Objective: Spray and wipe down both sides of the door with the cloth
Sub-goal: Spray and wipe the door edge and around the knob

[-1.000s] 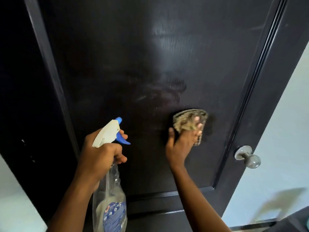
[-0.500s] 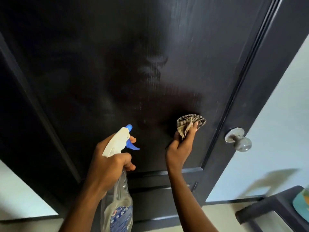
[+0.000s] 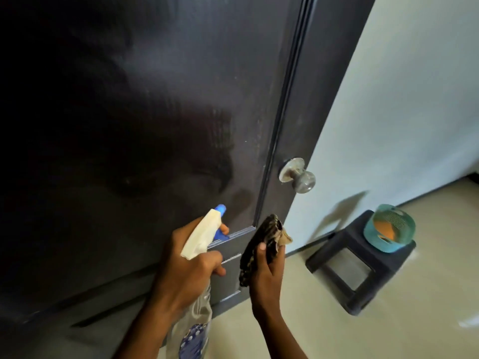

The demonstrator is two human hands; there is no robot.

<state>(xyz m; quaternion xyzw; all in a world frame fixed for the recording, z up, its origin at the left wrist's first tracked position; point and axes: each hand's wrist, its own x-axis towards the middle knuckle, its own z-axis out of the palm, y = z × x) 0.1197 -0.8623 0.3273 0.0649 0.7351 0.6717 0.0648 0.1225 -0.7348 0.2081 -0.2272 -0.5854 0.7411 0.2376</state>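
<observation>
A pale wall (image 3: 404,94) and cream tiled floor (image 3: 375,330) are flanking a dark panelled door (image 3: 155,120), its silver knob (image 3: 302,177) jutting out near the edge. The left hand (image 3: 186,268) is gripping the spray bottle (image 3: 202,237) by the neck, fingers curling round it, nozzle pointing at the door. How much liquid its clear body is holding is unclear. The right hand (image 3: 268,274) is clutching the bunched patterned cloth (image 3: 259,244) just beside the bottle, in front of the door's lower corner. A teal slotted tub (image 3: 390,246) is sitting on a dark stool (image 3: 346,239), holding something orange.
</observation>
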